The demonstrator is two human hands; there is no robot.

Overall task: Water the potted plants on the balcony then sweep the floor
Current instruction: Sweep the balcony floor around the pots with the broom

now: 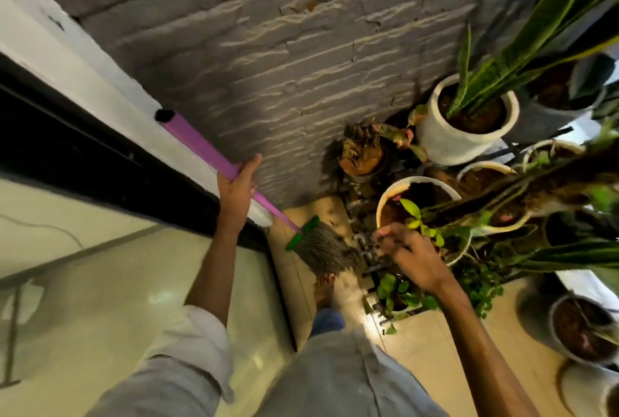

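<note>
The left hand (236, 189) grips the purple plastic handle (204, 148) of a broom with a green head and grey bristles (323, 251). The bristles rest on the cream tiled floor (432, 343), just beside a bare foot (325, 289) and near the grey textured stone wall (268, 48). The right hand (410, 257) hovers with fingers loosely curled, holding nothing, over a cream round pot of dark soil (418, 195). A white ceramic pot holding a snake plant (465, 122) stands beyond.
</note>
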